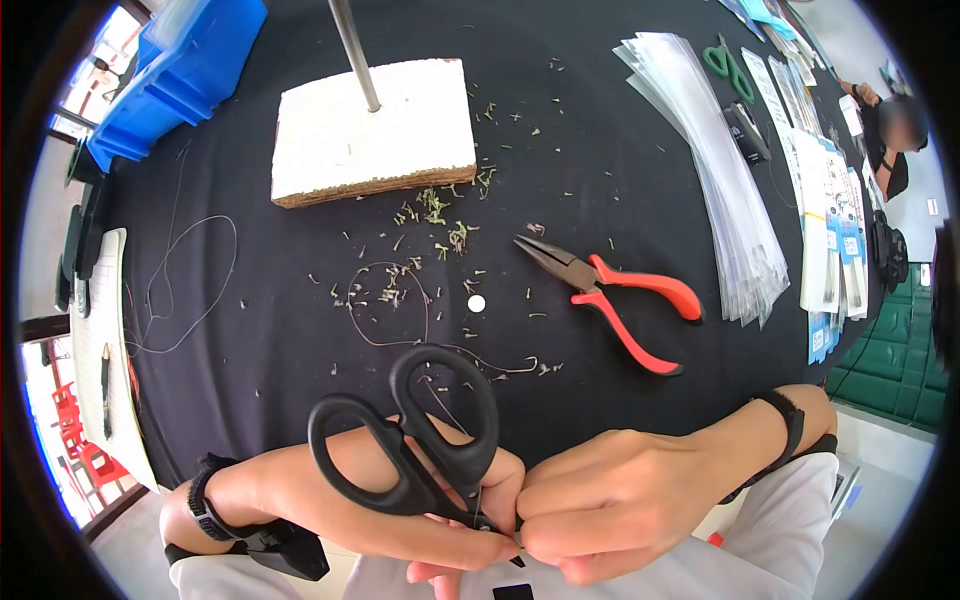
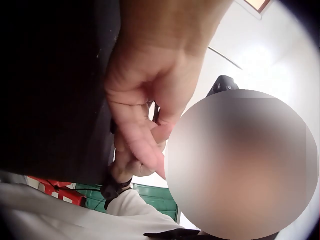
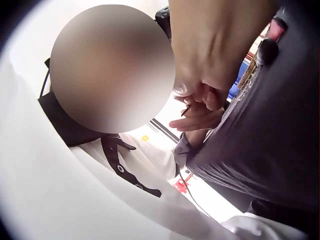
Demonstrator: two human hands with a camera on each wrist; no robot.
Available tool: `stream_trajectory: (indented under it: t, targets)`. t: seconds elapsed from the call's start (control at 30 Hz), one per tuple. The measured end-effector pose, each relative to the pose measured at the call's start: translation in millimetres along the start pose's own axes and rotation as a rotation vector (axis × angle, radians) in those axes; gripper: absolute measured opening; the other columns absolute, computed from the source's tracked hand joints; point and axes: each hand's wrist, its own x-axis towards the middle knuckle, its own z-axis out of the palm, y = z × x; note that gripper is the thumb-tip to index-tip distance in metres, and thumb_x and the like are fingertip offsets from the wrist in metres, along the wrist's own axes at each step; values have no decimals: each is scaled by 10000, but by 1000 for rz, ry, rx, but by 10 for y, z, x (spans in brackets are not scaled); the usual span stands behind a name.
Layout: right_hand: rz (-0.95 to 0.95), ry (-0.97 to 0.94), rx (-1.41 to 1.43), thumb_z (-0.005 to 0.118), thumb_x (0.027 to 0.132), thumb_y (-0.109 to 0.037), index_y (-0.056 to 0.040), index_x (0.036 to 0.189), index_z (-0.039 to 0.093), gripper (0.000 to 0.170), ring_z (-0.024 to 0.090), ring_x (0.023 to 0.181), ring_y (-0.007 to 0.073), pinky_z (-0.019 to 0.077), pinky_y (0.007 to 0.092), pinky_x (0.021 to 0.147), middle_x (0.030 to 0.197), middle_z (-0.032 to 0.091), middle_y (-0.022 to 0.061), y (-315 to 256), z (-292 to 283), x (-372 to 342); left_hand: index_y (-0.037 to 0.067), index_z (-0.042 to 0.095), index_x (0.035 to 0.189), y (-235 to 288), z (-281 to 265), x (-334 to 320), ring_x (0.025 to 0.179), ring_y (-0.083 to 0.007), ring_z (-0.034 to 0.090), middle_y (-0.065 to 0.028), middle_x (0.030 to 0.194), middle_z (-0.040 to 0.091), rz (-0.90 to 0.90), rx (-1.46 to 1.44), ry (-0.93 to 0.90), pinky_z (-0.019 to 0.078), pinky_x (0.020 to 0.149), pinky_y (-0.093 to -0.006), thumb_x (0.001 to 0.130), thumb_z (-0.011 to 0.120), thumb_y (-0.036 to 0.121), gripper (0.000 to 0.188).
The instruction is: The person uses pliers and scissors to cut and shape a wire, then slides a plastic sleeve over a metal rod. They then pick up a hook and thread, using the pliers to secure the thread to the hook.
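Black-handled scissors (image 1: 425,480) lie across the left hand (image 1: 400,500), handles toward the table and blades down at its fingertips. That hand's thumb and fingers pinch at the blade end, close against the right hand (image 1: 620,500). The right hand's fingers are curled in, pinching something too small to make out. A thin line (image 1: 448,415) runs from the table up to the hands. In the left wrist view the left hand (image 2: 150,95) and in the right wrist view the right hand (image 3: 205,75) show their fingers meeting; what lies between them is mostly hidden.
Red-handled pliers (image 1: 625,295) lie beyond the right hand. Farther back stand a white block (image 1: 375,130) with a metal rod (image 1: 352,50) and a blue bin (image 1: 185,80). Green scraps (image 1: 432,208) and a white disc (image 1: 476,303) lie mid-table; clear sleeves (image 1: 710,180), green scissors (image 1: 730,70) at right; notebook (image 1: 115,380) left.
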Motion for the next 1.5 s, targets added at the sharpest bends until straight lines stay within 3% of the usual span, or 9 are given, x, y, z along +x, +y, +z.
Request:
stream_trajectory:
  t: [0.23,0.53,0.67,0.93,1.03,1.07,1.33,1.47,1.5]
  targets:
    - [5,72,-290,637,674,-9,-15,783,513,165,470,576,207,382,311,467,706,423,66,-42,-161,37,-76,568,802,128,81,-71,570,-169,634,-132,691,632,99,18,294,491,488,-235,808,647,-34,90]
    - [-73,113,-622,668,653,-42,-34,736,528,163,454,541,172,361,294,455,650,408,39,6,-113,20,-95,527,895,33,123,-16,658,-225,662,-158,681,614,424,492,482,522,589,-276,898,513,9,105]
    - [-25,204,-795,686,609,-56,-41,717,548,176,455,536,160,359,289,450,642,428,24,-19,-139,48,-71,528,951,-93,109,-2,657,-169,648,-119,710,616,636,276,596,538,605,-268,933,487,48,127]
    - [-80,349,-1148,704,574,-24,-51,720,588,188,476,554,163,385,274,472,680,497,17,-119,-178,96,-102,520,935,-53,189,-73,674,-305,670,-185,702,619,765,67,648,567,625,-361,966,430,149,268]
    - [-107,414,-1157,696,576,-8,-56,714,583,185,479,559,174,394,276,476,675,492,22,-101,-218,111,-102,529,921,-27,197,-105,665,-302,669,-186,689,617,757,72,541,566,623,-358,965,434,155,278]
    - [-93,415,-1144,694,577,-4,-57,711,581,183,480,560,178,398,278,477,674,491,23,-133,-248,108,-89,505,880,-2,267,-84,538,-335,628,-188,588,553,709,174,623,547,508,-401,956,381,208,331]
    - [-43,347,-1095,658,571,0,-64,646,535,158,464,537,196,374,290,449,623,471,32,-434,-352,36,-84,547,838,153,338,-219,513,-298,626,-178,603,586,629,161,855,538,500,-352,954,406,212,348]
    - [89,416,-1091,644,600,5,-60,627,516,146,456,513,217,357,316,448,595,483,40,-474,-421,41,-119,567,739,208,299,-531,478,-336,620,-204,594,598,347,202,730,526,472,-364,939,435,178,381]
    - [116,441,-1084,642,608,4,-59,628,518,141,457,510,221,355,321,449,594,487,41,-466,-440,45,-129,610,768,201,240,-630,518,-265,651,-194,573,614,270,188,665,526,495,-273,922,523,218,389]
